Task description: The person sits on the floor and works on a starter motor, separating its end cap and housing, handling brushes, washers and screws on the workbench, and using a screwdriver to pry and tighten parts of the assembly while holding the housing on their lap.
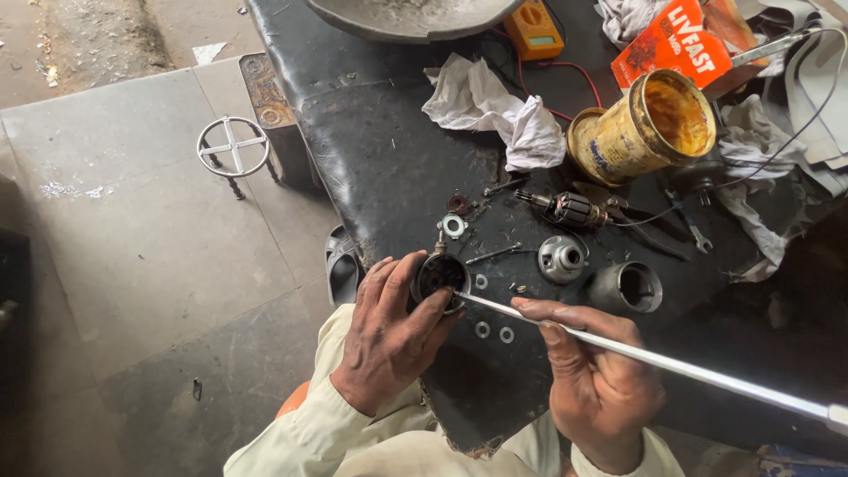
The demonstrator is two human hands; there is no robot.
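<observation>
While the left hand (pixel 389 340) grips a round motor housing (pixel 440 278), the right hand (pixel 594 375) pinches what seems a screwdriver shaft (pixel 671 364).

Floor (pixel 132 230): large grey stone slabs, dusty, with pale scuffs at left; rough dirt strip along the top edge. Workbench (pixel 380 168): black, worn, greasy top running diagonally from upper centre to lower right, chipped at the near edge. Round metal ring stand (pixel 232 147) with crossed bars, on short legs, on the slabs beside the bench. Rusty metal block (pixel 265 93) against the bench side. Dark sandal (pixel 341 263) under the bench edge. Even daylight, soft shadows.
</observation>
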